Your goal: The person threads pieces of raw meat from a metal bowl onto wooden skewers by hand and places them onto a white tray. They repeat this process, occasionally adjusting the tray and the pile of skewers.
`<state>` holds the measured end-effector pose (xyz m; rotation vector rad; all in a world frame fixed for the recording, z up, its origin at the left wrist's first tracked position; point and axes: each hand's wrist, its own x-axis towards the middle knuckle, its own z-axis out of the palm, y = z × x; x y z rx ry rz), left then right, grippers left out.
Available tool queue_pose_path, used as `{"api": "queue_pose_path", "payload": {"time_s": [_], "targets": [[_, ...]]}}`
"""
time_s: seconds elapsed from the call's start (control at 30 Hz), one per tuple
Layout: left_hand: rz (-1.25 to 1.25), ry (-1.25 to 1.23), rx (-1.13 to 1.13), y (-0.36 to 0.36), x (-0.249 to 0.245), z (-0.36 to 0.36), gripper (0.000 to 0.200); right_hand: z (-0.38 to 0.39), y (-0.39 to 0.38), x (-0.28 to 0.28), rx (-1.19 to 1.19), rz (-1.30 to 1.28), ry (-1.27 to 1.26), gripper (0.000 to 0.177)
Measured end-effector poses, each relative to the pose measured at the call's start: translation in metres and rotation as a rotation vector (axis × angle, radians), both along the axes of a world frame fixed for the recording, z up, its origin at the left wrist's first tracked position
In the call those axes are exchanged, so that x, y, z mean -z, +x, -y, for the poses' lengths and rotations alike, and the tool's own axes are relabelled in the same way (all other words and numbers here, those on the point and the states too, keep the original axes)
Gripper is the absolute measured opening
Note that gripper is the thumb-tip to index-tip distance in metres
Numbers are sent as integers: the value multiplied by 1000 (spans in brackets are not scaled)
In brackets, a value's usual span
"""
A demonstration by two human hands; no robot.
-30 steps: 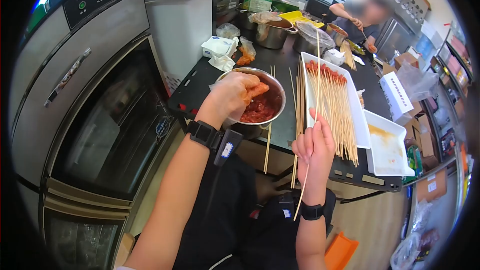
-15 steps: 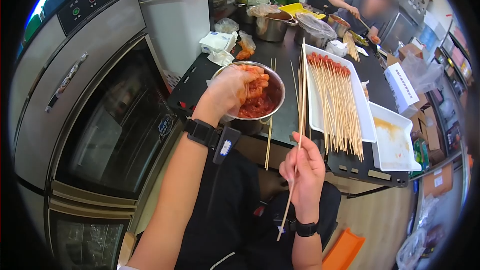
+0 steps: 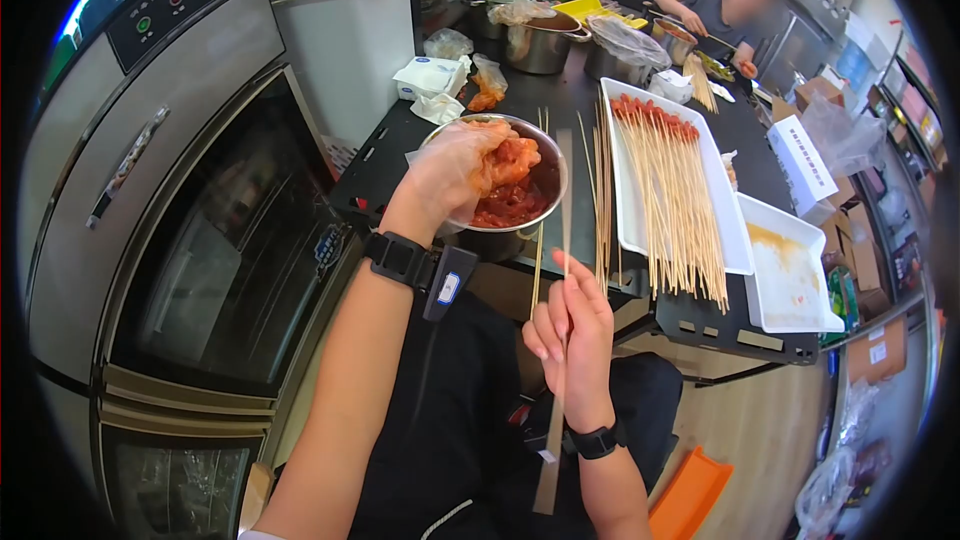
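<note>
My left hand (image 3: 448,178), in a clear plastic glove, is closed around red marinated meat (image 3: 512,162) above a steel bowl (image 3: 564,180). More red meat pieces (image 3: 512,208) lie in that bowl. Between the thumb and fingers of my right hand (image 3: 578,332) is a thin bamboo skewer (image 3: 566,200), upright and smeared by motion. Its upper end stands just right of the bowl, with no meat visible on it. Loose skewers (image 3: 602,215) lie on the table beside a white tray (image 3: 634,240), which holds many skewers tipped with red meat (image 3: 655,118).
A second white tray (image 3: 770,312) with brownish liquid sits at the right corner. Behind are a tissue box (image 3: 430,77), a large pot (image 3: 540,48) and a bagged pot (image 3: 625,48). Across the table a person (image 3: 725,15) handles a skewer. An oven (image 3: 230,240) stands at left.
My right hand has moved left with the skewer, bringing its upper end closer to the bowl. My left hand stays over the bowl with the meat, its fingers slightly shifted.
</note>
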<state>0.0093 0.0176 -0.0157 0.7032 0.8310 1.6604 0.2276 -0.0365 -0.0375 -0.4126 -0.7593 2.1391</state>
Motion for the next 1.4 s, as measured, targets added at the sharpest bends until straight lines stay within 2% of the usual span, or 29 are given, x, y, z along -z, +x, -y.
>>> {"api": "queue_pose_path", "payload": {"time_s": [0.1, 0.27, 0.43, 0.53, 0.77, 0.9, 1.0, 1.07, 1.2, 1.27, 1.4], "targets": [[-15, -16, -27, -3, 4, -2, 22, 4, 2, 5, -21, 100, 147, 30], [46, -59, -68, 2, -6, 2, 21, 14, 7, -3, -57, 308, 183, 30], [22, -92, -51, 1, -6, 2, 20, 16, 2, -2, -45, 327, 214, 30], [38, -21, 10, -3, -2, 0, 20, 19, -2, -3, -1, 362, 230, 30], [27, -24, -100, 6, -6, 3, 19, 29, -16, -12, 82, 568, 344, 30], [45, -14, -169, 8, -5, 0, 18, 25, -23, -15, 121, 573, 361, 30], [91, 0, -162, 5, -4, -1, 17, 28, -32, -9, 178, 663, 442, 29], [97, -5, -167, 5, -3, -2, 16, 27, -37, 4, 302, 779, 668, 28], [90, -41, -187, 5, -5, -1, 15, 30, -43, -3, 309, 807, 689, 27], [107, -57, -198, 4, -5, -3, 14, 30, -45, -5, 389, 838, 806, 27], [127, -82, -210, 2, -3, -5, 13, 31, -45, -11, 379, 917, 887, 26]]}}
